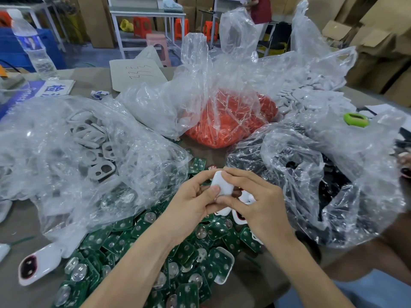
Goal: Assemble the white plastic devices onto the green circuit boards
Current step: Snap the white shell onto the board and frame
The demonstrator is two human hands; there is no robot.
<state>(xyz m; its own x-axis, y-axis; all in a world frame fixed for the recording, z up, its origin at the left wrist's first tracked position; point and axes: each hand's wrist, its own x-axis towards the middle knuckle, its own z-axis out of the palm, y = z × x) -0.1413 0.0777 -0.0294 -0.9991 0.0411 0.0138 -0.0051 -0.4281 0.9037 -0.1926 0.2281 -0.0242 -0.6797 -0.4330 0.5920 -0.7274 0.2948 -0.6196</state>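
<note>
While both hands work at the centre of the bench, they share one white plastic device (221, 185). The left hand (191, 198) curls round its left edge with the thumb pressed on the shell. The right hand (253, 196) pinches it between forefinger at the top end and thumb at the bottom end. Both grips are closed on the part; neither hand is free. The device is held above the pile of green circuit boards (178, 252), which spreads from 5 to 8 o'clock of the grip.

Probable faults:
- Uneven thumb pressure may seat a board skewed or strain the shell's edge.
- The shell is smooth; a slip would probably drop it into the pile, among loose parts.
- Further white devices (239, 216) lie just under the right hand at 5 o'clock and may be knocked.
- Loose film of the bag of white frames (89, 147) at 9 o'clock and the bag of black parts (293, 163) at 3 o'clock lies near the hands and could snag.

Orientation: the long axis runs approximately from 12 to 6 o'clock, tilted slightly toward 11. The smooth closed shell faces the camera; the open side presumably faces away, so whether a board is seated inside cannot be told.
</note>
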